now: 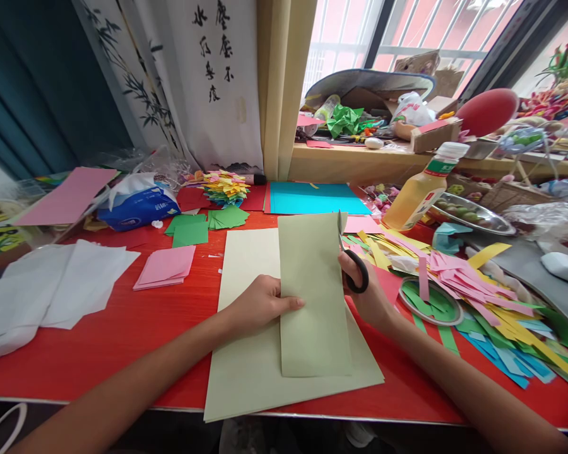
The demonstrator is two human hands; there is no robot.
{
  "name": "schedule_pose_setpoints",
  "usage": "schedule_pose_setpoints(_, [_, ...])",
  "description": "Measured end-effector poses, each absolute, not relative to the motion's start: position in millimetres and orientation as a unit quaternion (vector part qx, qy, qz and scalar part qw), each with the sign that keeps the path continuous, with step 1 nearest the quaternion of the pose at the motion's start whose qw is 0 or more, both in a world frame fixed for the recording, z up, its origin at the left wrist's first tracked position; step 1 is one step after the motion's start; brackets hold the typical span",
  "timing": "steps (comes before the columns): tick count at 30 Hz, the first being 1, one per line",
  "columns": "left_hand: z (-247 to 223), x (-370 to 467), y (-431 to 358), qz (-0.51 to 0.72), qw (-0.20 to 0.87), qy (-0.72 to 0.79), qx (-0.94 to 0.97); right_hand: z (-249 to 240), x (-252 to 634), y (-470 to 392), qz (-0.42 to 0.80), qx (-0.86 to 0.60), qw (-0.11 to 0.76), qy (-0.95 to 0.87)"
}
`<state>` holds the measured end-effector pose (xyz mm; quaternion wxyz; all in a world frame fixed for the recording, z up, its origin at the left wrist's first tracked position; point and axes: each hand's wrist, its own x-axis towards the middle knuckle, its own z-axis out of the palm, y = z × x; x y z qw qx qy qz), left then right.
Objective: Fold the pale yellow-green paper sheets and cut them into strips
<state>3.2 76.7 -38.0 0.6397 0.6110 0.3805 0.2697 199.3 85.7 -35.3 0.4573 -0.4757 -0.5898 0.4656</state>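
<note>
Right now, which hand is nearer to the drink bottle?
Right. The right hand is in front of the bottle, slightly left; the left hand is farther left, holding paper.

Single head-worn view, facing forward and down over a tabletop (170, 340)

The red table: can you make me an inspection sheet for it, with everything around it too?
Surface: red tabletop, partly covered with paper.
Job's things: pale green sheet over larger pale sheets; scissors at its right edge.
Clutter: colourful strips heaped right, bottle behind; tissue pack and pink squares left.
Left hand: holds the pale green sheet, thumb on top.
Right hand: fingers in the scissors' black handle.
Cables: white loop at lower left, maybe a cable.
Surroundings: barred window, dark curtain.
</note>
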Motion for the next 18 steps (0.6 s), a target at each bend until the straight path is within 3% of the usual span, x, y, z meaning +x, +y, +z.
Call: schedule_pose_setpoints(18, [-30,6,80,0.290,0.736,0.374,0.484,-25,205,98,0.516,-0.420,0.545,-0.509])
